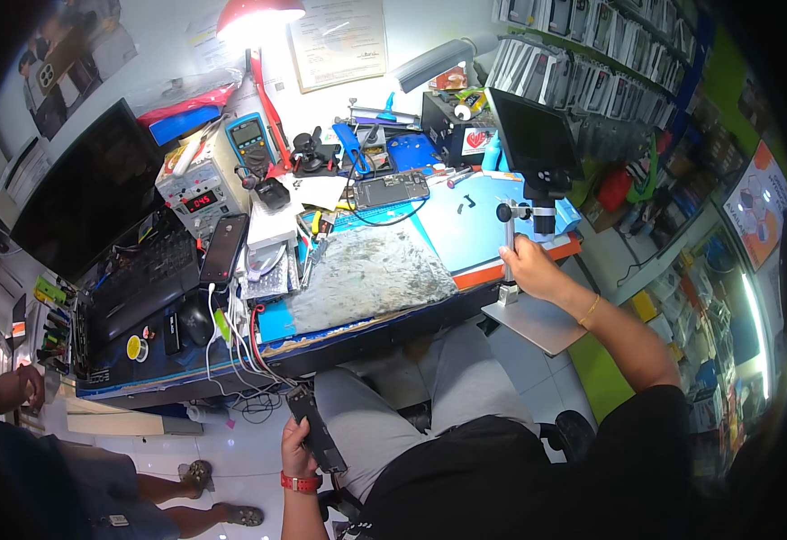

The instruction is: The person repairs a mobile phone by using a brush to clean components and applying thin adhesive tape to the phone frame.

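Curling right fingers [517,253] around post [508,241], left fingers [293,432] pinching black slab [320,439] (packets [538,70] in rack [584,51])

Workbench [366,329] with laptop [146,279] and mats [479,236].

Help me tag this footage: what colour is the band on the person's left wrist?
The band is red, clearest in the head view.

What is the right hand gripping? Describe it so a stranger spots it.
Find the workbench, right end. There, the right hand grips the metal pole of a microscope-like device. Unlike the large display at left, its black screen is small, above a lens barrel.
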Demonstrator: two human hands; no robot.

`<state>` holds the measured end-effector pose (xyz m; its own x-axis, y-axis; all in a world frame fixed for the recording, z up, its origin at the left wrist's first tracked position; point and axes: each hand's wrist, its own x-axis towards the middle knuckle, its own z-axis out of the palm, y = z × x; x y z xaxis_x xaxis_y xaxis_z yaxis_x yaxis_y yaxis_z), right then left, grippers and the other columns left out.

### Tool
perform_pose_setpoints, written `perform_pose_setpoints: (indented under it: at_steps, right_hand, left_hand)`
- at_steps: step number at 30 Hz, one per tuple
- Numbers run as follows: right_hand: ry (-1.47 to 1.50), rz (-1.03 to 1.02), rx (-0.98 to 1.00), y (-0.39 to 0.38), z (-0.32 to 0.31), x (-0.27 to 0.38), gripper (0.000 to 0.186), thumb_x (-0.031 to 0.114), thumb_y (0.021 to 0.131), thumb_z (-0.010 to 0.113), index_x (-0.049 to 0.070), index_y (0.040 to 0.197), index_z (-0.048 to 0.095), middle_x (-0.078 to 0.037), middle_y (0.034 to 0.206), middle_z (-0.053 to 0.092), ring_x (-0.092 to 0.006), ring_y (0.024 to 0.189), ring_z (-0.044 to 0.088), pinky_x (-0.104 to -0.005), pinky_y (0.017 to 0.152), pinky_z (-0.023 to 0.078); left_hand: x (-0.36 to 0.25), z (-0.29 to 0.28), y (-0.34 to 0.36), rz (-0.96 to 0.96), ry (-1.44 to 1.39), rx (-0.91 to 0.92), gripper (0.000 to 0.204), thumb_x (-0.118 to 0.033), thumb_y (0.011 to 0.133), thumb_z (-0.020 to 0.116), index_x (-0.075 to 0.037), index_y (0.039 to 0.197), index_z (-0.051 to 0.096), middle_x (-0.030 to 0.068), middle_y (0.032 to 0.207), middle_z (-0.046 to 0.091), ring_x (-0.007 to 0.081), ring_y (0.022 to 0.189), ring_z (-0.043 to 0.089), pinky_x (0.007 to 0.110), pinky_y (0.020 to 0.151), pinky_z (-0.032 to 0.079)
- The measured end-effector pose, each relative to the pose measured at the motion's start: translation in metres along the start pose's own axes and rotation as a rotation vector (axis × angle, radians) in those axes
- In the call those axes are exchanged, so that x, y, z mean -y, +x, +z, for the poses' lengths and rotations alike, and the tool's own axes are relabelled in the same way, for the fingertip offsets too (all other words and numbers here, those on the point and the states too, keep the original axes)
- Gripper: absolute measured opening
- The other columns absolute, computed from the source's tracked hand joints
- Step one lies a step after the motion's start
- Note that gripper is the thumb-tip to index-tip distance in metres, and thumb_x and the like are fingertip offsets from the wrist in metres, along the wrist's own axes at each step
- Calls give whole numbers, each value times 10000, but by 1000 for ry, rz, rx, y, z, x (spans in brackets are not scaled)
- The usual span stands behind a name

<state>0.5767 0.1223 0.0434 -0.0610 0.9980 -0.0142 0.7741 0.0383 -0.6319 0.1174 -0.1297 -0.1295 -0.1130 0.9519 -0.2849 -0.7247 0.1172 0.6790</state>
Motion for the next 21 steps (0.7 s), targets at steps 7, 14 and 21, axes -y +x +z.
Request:
perform_pose_setpoints:
  at_steps: [7,14,21]
  right_hand:
    - [-230,-54,65,47,0,-1,374,294,1049,563,-76,1024,607,-279,916,708,-436,926,707,-501,857,532]
    - [-74,48,232,105,-11,30,281,227,1055,539,-42,1022,615,-153,817,697,-273,682,695,-428,580,561]
    - [-51,-65,159,192,-11,60,314,267,1055,512,-33,1088,598,-116,760,627,-246,566,620,-425,552,539]
  left_hand:
    - [-2,-14,1,22,-8,21,197,-176,1021,613,-13,1129,595,93,968,642,212,760,655,393,585,640]
    - [-1,-16,0,21,-6,-34,203,-171,1020,609,-22,1154,585,94,989,640,218,771,660,397,595,642]
    - [-3,-7,1,-31,-8,-20,220,-167,1000,641,-16,1152,592,104,953,667,238,762,695,413,601,648]
